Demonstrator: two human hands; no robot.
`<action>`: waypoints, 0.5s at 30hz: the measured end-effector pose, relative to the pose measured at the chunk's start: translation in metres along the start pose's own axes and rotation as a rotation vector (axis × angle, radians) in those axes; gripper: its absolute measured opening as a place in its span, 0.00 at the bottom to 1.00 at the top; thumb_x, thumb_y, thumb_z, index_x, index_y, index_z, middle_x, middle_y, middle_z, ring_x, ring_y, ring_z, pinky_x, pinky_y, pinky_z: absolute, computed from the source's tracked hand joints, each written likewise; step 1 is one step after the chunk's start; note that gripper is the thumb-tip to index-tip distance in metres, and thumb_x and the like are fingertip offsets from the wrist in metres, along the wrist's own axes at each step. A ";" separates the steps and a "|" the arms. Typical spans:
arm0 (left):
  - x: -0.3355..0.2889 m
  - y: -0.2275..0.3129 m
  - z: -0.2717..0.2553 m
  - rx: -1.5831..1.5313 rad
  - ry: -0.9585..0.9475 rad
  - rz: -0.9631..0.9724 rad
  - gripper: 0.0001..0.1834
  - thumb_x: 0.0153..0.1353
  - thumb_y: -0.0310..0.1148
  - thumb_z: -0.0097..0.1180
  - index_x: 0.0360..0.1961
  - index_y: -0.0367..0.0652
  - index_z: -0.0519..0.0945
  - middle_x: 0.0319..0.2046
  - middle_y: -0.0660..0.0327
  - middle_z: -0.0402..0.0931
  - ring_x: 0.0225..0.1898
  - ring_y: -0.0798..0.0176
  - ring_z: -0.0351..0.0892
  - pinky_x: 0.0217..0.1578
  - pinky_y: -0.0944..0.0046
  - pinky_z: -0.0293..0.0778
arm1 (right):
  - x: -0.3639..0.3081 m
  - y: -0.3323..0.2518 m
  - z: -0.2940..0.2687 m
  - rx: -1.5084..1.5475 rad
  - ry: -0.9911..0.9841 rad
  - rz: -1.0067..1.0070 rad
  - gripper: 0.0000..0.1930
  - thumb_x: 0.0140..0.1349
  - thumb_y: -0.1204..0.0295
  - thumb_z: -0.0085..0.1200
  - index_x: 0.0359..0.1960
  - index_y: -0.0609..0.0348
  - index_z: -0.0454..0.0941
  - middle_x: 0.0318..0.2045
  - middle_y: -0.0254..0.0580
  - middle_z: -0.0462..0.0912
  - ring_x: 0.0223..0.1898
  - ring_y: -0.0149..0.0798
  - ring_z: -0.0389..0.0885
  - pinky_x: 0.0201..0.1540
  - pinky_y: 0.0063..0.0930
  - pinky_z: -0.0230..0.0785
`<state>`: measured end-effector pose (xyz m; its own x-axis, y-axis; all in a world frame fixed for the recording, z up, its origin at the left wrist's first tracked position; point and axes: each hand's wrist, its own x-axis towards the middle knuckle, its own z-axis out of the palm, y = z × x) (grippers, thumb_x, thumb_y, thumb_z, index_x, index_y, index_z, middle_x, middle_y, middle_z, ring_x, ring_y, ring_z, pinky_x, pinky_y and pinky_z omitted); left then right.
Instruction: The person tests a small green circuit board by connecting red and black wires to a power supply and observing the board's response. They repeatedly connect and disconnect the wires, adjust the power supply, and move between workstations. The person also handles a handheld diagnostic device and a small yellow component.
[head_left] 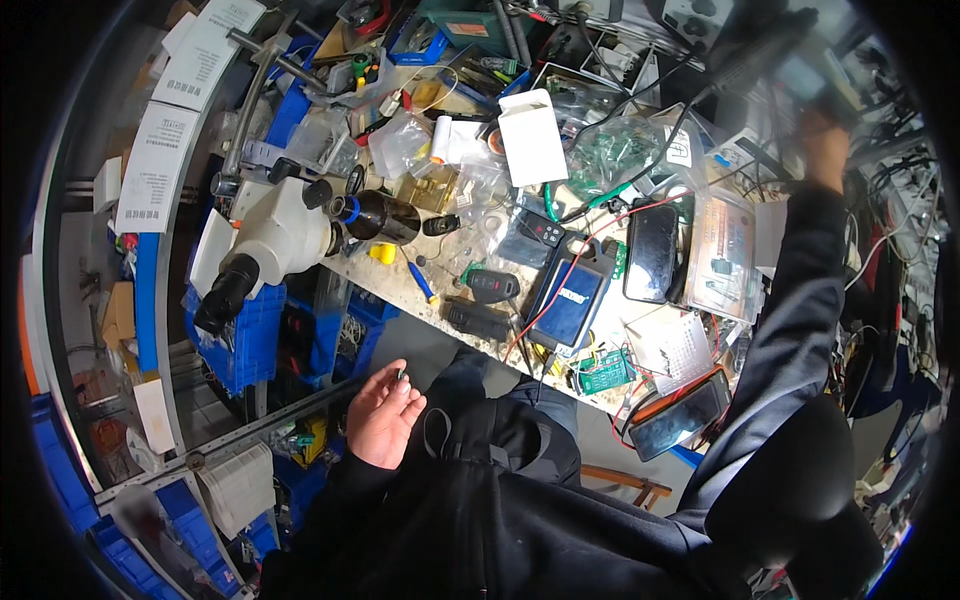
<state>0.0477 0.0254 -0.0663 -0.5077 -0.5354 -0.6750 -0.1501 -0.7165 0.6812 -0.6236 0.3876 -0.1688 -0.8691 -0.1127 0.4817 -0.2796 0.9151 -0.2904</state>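
My left hand [383, 418] is palm up in front of the workbench's near edge. Thumb and fingertips pinch a small dark piece [402, 376], too tiny to name. At the far right, my right hand [824, 148] reaches up beside a blurred box-shaped device [836, 82]; its fingers are smeared and partly hidden. On the bench, a black car key fob [490, 286] lies near a blue-screened handheld device [572, 300]. A second key fob [541, 230] rests on a dark flat pouch. A yellow-and-blue screwdriver [421, 280] lies left of them.
A white microscope [275, 235] stands at the bench's left, beside a brown bottle [380, 217]. Two phones [651, 252] and a green circuit board [606, 371] lie to the right. Blue bins [240, 340] sit below left. Red wires and black cables cross the bench.
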 end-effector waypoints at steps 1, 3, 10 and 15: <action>0.000 -0.002 0.000 0.016 0.015 0.005 0.15 0.62 0.22 0.54 0.51 0.38 0.73 0.35 0.66 0.76 0.35 0.70 0.76 0.43 0.66 0.74 | 0.000 -0.002 -0.001 0.135 -0.015 0.071 0.19 0.54 0.53 0.54 0.23 0.59 0.82 0.19 0.41 0.80 0.23 0.37 0.78 0.27 0.31 0.66; -0.002 -0.007 0.000 0.004 0.020 0.005 0.15 0.62 0.21 0.54 0.51 0.38 0.73 0.35 0.66 0.75 0.35 0.70 0.76 0.42 0.66 0.75 | -0.002 -0.009 -0.003 0.608 -0.111 0.342 0.21 0.53 0.53 0.57 0.19 0.60 0.80 0.15 0.38 0.77 0.15 0.32 0.72 0.20 0.28 0.61; -0.016 -0.018 -0.003 -0.006 0.038 -0.003 0.16 0.62 0.20 0.54 0.51 0.37 0.73 0.35 0.65 0.75 0.35 0.70 0.76 0.42 0.67 0.76 | -0.007 -0.026 -0.017 0.636 -0.185 0.530 0.20 0.58 0.53 0.53 0.27 0.60 0.80 0.15 0.42 0.77 0.19 0.34 0.77 0.21 0.29 0.64; -0.023 -0.018 -0.011 0.019 0.076 -0.010 0.15 0.61 0.20 0.53 0.51 0.37 0.74 0.35 0.65 0.76 0.35 0.70 0.76 0.41 0.67 0.76 | -0.012 -0.043 -0.018 0.827 -0.111 0.615 0.15 0.57 0.60 0.56 0.22 0.60 0.76 0.13 0.35 0.73 0.12 0.30 0.68 0.14 0.25 0.57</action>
<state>0.0716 0.0451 -0.0663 -0.4407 -0.5612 -0.7006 -0.1716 -0.7134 0.6794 -0.5941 0.3569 -0.1474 -0.9775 0.2107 -0.0083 0.0685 0.2801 -0.9575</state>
